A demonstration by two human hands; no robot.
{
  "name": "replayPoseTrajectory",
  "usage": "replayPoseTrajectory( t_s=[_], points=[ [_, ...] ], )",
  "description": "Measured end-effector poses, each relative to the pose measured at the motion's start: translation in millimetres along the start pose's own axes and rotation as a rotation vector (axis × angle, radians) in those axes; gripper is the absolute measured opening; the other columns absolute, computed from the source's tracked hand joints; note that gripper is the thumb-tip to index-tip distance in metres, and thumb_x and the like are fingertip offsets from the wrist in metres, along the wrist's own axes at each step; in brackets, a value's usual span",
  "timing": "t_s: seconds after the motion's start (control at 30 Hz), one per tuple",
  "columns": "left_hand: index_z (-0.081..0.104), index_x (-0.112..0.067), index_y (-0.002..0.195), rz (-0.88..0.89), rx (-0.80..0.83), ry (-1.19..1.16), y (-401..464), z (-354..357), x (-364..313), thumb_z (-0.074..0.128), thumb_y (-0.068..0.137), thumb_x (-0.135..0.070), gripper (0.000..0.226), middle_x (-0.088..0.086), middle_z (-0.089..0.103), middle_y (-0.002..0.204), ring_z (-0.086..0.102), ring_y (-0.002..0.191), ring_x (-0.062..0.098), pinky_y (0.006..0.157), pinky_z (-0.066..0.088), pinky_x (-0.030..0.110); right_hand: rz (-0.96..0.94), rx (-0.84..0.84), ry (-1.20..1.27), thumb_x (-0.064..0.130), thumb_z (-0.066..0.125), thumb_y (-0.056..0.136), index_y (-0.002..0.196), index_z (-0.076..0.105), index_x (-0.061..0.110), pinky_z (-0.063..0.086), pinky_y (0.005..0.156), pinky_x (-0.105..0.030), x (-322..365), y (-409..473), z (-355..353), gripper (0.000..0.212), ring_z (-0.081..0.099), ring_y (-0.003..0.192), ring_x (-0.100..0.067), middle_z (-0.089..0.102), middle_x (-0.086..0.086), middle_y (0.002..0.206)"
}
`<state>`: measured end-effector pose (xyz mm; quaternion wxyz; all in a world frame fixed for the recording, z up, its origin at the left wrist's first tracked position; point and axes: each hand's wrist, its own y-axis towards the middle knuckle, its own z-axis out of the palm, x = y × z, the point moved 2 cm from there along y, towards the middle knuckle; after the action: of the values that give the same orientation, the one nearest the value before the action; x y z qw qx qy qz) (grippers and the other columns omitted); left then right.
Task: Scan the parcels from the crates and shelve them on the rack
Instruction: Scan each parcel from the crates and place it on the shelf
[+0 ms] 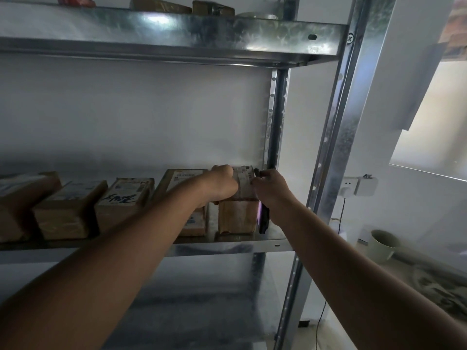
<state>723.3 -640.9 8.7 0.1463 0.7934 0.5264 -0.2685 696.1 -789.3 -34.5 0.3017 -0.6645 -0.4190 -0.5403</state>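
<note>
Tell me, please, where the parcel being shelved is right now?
In the head view, the parcel sits at the right end of the rack's middle shelf, beside the rear upright, between the left hand and right hand.

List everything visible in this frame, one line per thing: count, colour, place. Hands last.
parcel being shelved: one, brown card with a white label, right end of the middle shelf, gripped by the left hand
row of parcels: at least four, brown with white labels, left of it on the same shelf
dark device: one, black with a purple glow, beside the parcel, in the right hand
parcels up top: a few, brown, upper shelf; count unclear
rack: one, galvanised grey metal
wall socket with plug: one, white, wall to the right
mug: one, pale green, lower right
left hand: on the parcel's top
right hand: holding the device
</note>
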Motion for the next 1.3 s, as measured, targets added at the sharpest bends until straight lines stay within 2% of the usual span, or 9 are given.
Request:
replayPoseTrajectory(
  t_s=[0.1, 0.23, 0.4, 0.5, 0.6, 0.67, 0.83, 1.07, 1.3],
  points=[
    [0.052, -0.004, 0.100, 0.027, -0.020, 0.094, -4.3, 1.6, -4.1, 0.044, 0.098, -0.007, 0.009, 0.020, 0.048, 0.124, 0.054, 0.116, 0.037, 0.094, 0.049, 0.045, -0.034, -0.004, -0.016, 0.012, 0.061, 0.104, 0.144, 0.056, 0.015, 0.053, 0.064, -0.024, 0.9, 2.4, 3.3, 0.040, 0.063, 0.086, -0.009, 0.062, 0.006, 0.100],
    [0.048, -0.007, 0.089, 0.073, -0.023, 0.155, -7.4, 2.5, -4.7, 0.045, 0.098, -0.003, 0.010, 0.010, 0.045, 0.100, 0.051, 0.085, 0.023, 0.067, 0.039, 0.035, -0.093, -0.034, -0.075, 0.016, 0.065, 0.103, 0.145, 0.059, 0.016, 0.064, 0.092, -0.047, 3.6, 2.0, 6.1, 0.043, 0.071, 0.102, -0.024, 0.069, -0.010, 0.126],
    [0.055, -0.001, 0.095, 0.113, -0.073, 0.229, -8.6, 2.0, -6.2, 0.048, 0.096, -0.001, 0.007, 0.011, 0.047, 0.095, 0.053, 0.085, 0.026, 0.063, 0.037, 0.033, -0.183, -0.048, -0.183, 0.023, 0.067, 0.104, 0.145, 0.059, 0.023, 0.064, 0.082, -0.038, 7.9, -0.4, 4.0, 0.042, 0.067, 0.094, -0.017, 0.065, -0.008, 0.131],
    [0.047, -0.014, 0.085, 0.137, -0.103, 0.296, -10.9, 2.4, -6.1, 0.051, 0.095, -0.003, 0.016, 0.006, 0.046, 0.098, 0.052, 0.089, 0.024, 0.060, 0.034, 0.031, -0.205, -0.032, -0.217, 0.025, 0.068, 0.104, 0.145, 0.058, 0.027, 0.061, 0.095, -0.047, 10.2, -4.6, 3.2, 0.043, 0.065, 0.111, -0.026, 0.060, -0.009, 0.139],
    [0.052, -0.016, 0.102, 0.172, -0.148, 0.310, -12.8, 2.8, -4.2, 0.053, 0.099, -0.010, 0.006, 0.009, 0.051, 0.116, 0.055, 0.104, 0.026, 0.075, 0.046, 0.034, -0.238, -0.021, -0.220, 0.024, 0.069, 0.103, 0.146, 0.059, 0.028, 0.059, 0.099, -0.050, 13.9, -8.3, 2.1, 0.044, 0.063, 0.118, -0.031, 0.059, -0.010, 0.142],
    [0.055, -0.012, 0.118, 0.201, -0.185, 0.331, -14.2, 3.6, -1.9, 0.052, 0.103, -0.017, 0.016, 0.011, 0.053, 0.126, 0.057, 0.110, 0.027, 0.088, 0.051, 0.041, -0.258, -0.025, -0.241, 0.024, 0.068, 0.104, 0.146, 0.058, 0.029, 0.056, 0.104, -0.051, 17.0, -10.9, 0.9, 0.044, 0.062, 0.124, -0.033, 0.058, -0.011, 0.145],
    [0.049, -0.013, 0.146, 0.214, -0.265, 0.364, -30.7, 2.1, -2.5, 0.050, 0.107, -0.032, 0.043, 0.012, 0.052, 0.145, 0.056, 0.125, 0.029, 0.098, 0.051, 0.045, -0.288, -0.037, -0.270, 0.028, 0.065, 0.105, 0.147, 0.056, 0.035, 0.053, 0.108, -0.054, 20.8, -22.9, -2.8, 0.044, 0.060, 0.129, -0.035, 0.055, -0.008, 0.150],
    [0.040, -0.017, 0.157, 0.191, -0.353, 0.425, -68.6, -1.6, 1.2, 0.048, 0.107, -0.041, 0.056, 0.009, 0.046, 0.155, 0.052, 0.133, 0.030, 0.094, 0.043, 0.038, -0.362, -0.036, -0.304, 0.032, 0.065, 0.105, 0.149, 0.053, 0.037, 0.056, 0.103, -0.052, 25.2, -54.9, -5.9, 0.046, 0.061, 0.126, -0.031, 0.055, -0.007, 0.148],
    [0.034, -0.014, 0.162, 0.241, -0.384, 0.353, -112.1, -4.1, 6.0, 0.049, 0.109, -0.038, 0.060, 0.011, 0.038, 0.162, 0.044, 0.143, 0.032, 0.112, 0.042, 0.043, -0.383, -0.093, -0.318, 0.034, 0.062, 0.105, 0.150, 0.051, 0.042, 0.052, 0.107, -0.053, 28.8, -108.9, -12.5, 0.047, 0.058, 0.126, -0.034, 0.051, -0.008, 0.146]
  ],
)
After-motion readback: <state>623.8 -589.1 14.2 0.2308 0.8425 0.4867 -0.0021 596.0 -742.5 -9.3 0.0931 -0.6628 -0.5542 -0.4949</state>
